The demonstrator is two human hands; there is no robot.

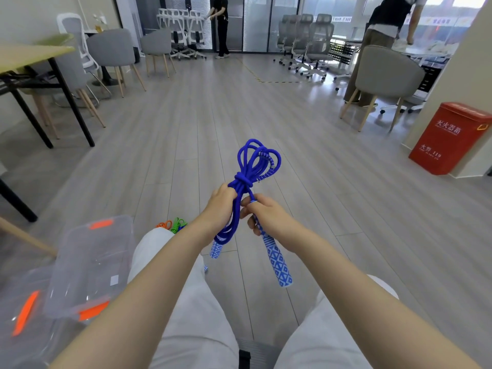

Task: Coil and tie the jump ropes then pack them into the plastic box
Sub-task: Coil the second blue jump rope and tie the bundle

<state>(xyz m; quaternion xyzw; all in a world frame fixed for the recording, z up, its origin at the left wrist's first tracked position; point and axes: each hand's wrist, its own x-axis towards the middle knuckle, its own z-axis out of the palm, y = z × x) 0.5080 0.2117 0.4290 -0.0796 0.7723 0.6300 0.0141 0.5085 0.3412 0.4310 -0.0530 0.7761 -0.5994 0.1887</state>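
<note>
While held above the knees: blue jump rope (pixel 246 182), coiled and knotted
Left hand (pixel 222 202): grips the bundle below the knot
Right hand (pixel 266 214): pinches one patterned handle (pixel 275 258)
Plastic box (pixel 90 265): clear, orange latches, lower left, well apart

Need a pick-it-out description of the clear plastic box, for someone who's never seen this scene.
Start at the seated person's left knee in pale trousers; the plastic box sits on the floor just left of it, at the picture's lower left. It is see-through with orange latches and holds nothing visible. The red bin far right is opaque.
</note>
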